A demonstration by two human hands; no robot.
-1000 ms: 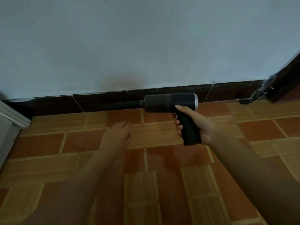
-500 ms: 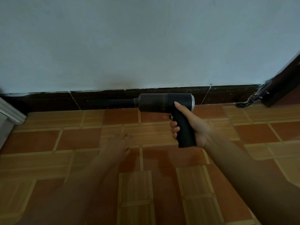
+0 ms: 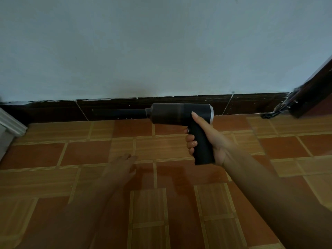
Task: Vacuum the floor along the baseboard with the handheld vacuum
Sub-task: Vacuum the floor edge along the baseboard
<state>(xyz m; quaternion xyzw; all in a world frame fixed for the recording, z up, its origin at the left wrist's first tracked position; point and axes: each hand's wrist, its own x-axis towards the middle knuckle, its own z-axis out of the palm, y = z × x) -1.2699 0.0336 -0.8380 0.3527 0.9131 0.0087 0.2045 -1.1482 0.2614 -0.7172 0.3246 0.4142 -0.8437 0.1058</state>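
Sweeping step underway: right hand (image 3: 210,141) fingers clamped on the handheld vacuum (image 3: 181,115) grip, nozzle reaching left of them along the baseboard (image 3: 53,110). Left hand (image 3: 120,168) flat, fingers loosely together, on the floor (image 3: 179,203). Next: slide nozzle leftward, hugging the edge.
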